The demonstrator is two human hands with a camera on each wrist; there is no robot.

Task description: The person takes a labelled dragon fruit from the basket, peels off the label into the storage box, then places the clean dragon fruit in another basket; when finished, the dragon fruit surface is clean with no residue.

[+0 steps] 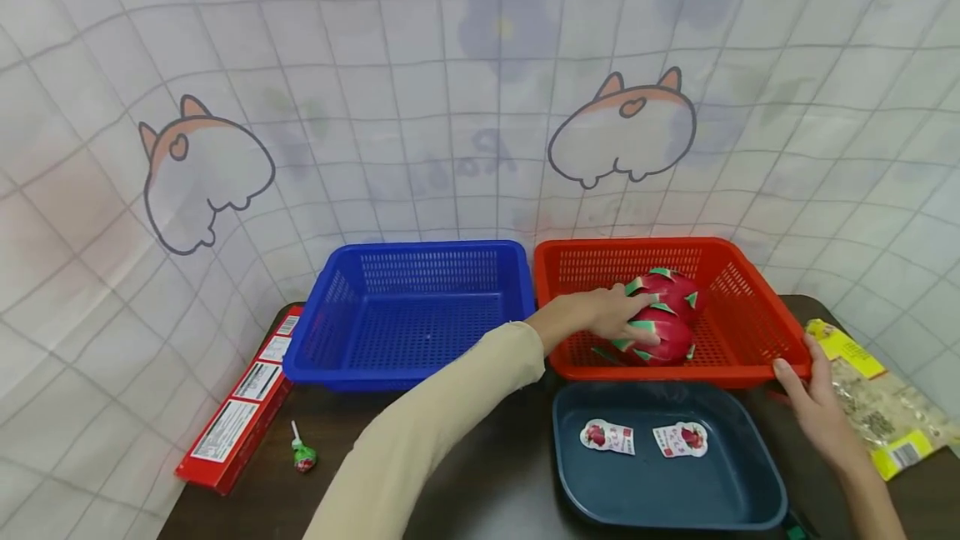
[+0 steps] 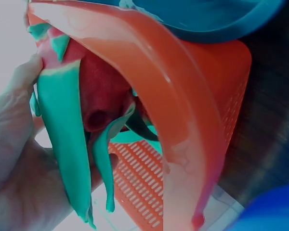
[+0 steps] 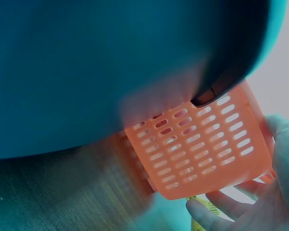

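Note:
Two dragon fruits, pink-red with green scales, lie together in the red basket (image 1: 750, 372); one is the rear dragon fruit (image 1: 681, 294), the other the front dragon fruit (image 1: 667, 344). My left hand (image 1: 611, 312) reaches over the basket's left part and grips the front one, with thumb and fingers around the dragon fruit (image 2: 103, 86) in the left wrist view. At the basket's front right corner, my right hand (image 1: 817, 398) holds the rim. In the right wrist view its fingers wrap the end of the red basket (image 3: 197, 149).
A blue basket (image 1: 427, 377) stands to the left. In front sits a dark blue tray (image 1: 675, 490) bearing two fruit labels (image 1: 681, 440). A red box (image 1: 240, 415) and a lollipop (image 1: 303, 452) lie at left, a yellow-and-clear packet (image 1: 885, 398) at right.

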